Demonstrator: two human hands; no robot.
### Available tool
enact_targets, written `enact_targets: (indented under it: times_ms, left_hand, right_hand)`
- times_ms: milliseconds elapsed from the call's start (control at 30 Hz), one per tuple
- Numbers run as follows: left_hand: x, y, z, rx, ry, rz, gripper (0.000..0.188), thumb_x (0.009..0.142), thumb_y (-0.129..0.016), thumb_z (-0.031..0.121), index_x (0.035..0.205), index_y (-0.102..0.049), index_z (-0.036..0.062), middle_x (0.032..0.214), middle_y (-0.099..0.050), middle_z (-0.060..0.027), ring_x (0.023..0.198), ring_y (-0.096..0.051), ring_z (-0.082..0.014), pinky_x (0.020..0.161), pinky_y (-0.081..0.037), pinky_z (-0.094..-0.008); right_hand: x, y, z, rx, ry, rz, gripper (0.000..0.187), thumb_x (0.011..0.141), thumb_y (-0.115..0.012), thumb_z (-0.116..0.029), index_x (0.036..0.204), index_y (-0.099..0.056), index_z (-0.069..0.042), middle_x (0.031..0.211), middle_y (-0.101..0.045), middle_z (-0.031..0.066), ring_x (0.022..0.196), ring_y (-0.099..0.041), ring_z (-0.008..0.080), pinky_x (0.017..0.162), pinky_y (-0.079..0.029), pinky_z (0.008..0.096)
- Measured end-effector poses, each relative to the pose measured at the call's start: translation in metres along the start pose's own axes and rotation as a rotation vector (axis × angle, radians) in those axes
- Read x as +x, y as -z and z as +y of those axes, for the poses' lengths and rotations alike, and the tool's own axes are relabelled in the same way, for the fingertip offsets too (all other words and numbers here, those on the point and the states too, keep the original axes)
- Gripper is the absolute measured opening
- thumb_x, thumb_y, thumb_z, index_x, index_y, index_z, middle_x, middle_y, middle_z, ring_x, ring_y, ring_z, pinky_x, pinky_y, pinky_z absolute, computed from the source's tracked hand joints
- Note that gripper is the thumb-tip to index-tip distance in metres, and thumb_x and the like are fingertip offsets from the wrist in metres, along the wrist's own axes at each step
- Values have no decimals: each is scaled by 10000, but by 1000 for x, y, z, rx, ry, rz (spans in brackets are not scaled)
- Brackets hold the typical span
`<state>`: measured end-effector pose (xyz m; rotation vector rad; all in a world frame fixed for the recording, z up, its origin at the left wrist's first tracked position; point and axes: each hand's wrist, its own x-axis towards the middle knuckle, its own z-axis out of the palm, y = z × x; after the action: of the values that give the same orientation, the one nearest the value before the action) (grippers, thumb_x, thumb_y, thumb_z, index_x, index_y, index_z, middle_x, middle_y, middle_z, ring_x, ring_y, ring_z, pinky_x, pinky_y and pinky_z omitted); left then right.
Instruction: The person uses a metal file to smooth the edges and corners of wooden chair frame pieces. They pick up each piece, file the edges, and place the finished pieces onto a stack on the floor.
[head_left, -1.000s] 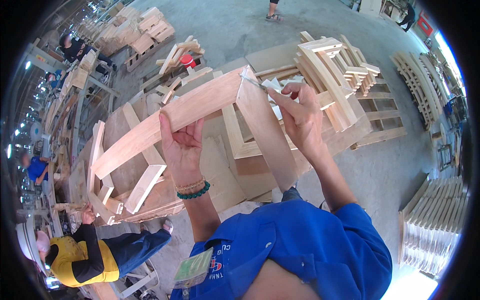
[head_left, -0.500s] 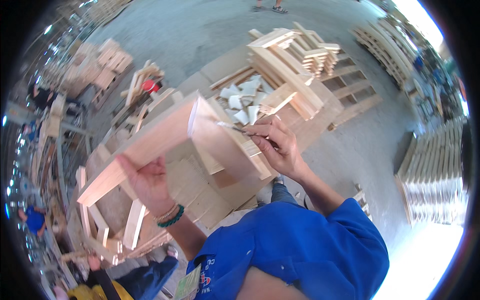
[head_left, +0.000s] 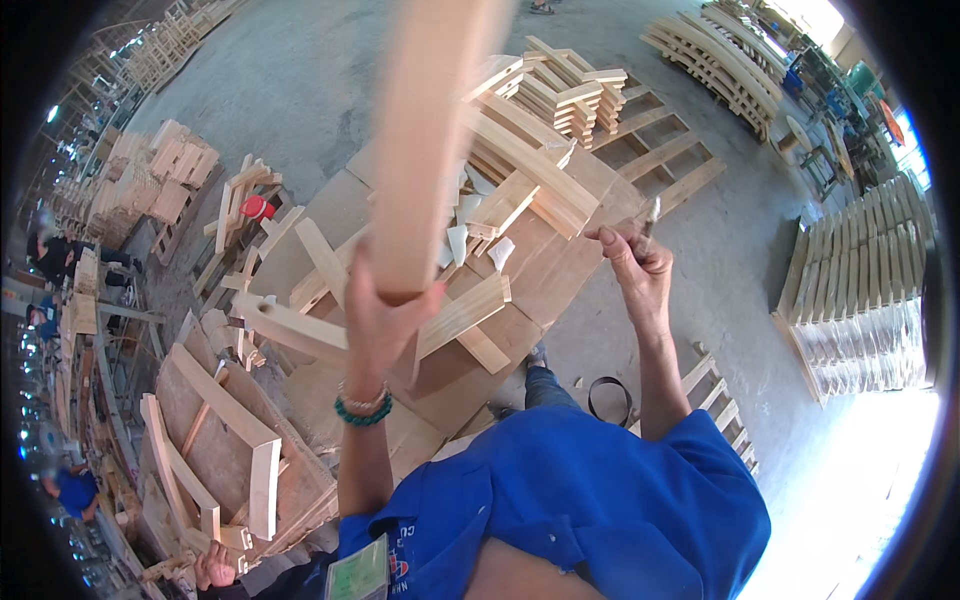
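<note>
My left hand [head_left: 378, 320] grips the lower end of a pale wooden frame piece [head_left: 425, 150], which is raised upright and blurred toward the upper edge. Its far part runs out of the picture. My right hand [head_left: 642, 275] is off to the right, apart from the wood, with fingers closed round a slim stick-like tool [head_left: 653, 214] whose tip is whitish; its exact kind cannot be made out. Below the raised piece, loose wooden parts [head_left: 465, 315] lie on cardboard [head_left: 540, 290], with crumpled white scraps [head_left: 502, 252] among them.
Stacked wooden frames [head_left: 570, 95] stand beyond, beside a slatted pallet [head_left: 690, 150]. A board with jointed frames [head_left: 215, 400] lies at left, where another person's hand [head_left: 215, 567] touches a frame. Wrapped slats [head_left: 860, 300] stand at right. A red container [head_left: 257, 208] sits farther left.
My left hand has swung the wooden piece from lying slantwise to upright. My right hand has drawn the tool away from the wood, to the right, and its tip now points up.
</note>
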<state>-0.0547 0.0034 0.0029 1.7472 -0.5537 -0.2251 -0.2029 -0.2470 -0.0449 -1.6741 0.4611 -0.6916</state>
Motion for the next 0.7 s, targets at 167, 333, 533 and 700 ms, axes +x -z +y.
enact_targets:
  times_ms: [167,333,533,700]
  left_hand:
    - [39,-46,-10,57,-138,-91,667,710,-826,220,1206,-461,-36,1018,-625,-167,916,-634,-213,786,-519,-343]
    - [95,-84,-13,-33,-104,-214,671,765,-782,377,1176,-468,-51,976,-637,-183,862,-653,-252,745,-522,-342]
    - [145,-87,-36,420,-86,-190,872,794,-656,588,1307,-409,-73,1049,-624,-257,956,-640,-357,787,-505,-383]
    - [109,-62,-77,1006,-324,-655,1036,683,-779,469,1467,-249,48,1371,-449,-234,1275,-443,-360,1016,-390,-369]
  right_hand:
    - [11,-7,21,82,-72,-171,311,925,-626,-279,1091,-692,-24,979,-695,57,809,-560,92,732,-431,251]
    - [55,-35,19,173,-222,-571,434,842,-730,-308,1142,-650,-5,969,-695,79,887,-625,107,769,-495,259]
    - [134,-40,37,287,-490,-642,375,804,-770,-280,1081,-648,-60,764,-623,-58,535,-437,-27,401,-248,158]
    - [211,9,95,406,-688,-655,375,819,-748,-206,1112,-592,-33,846,-641,1,453,-335,-25,363,-190,143]
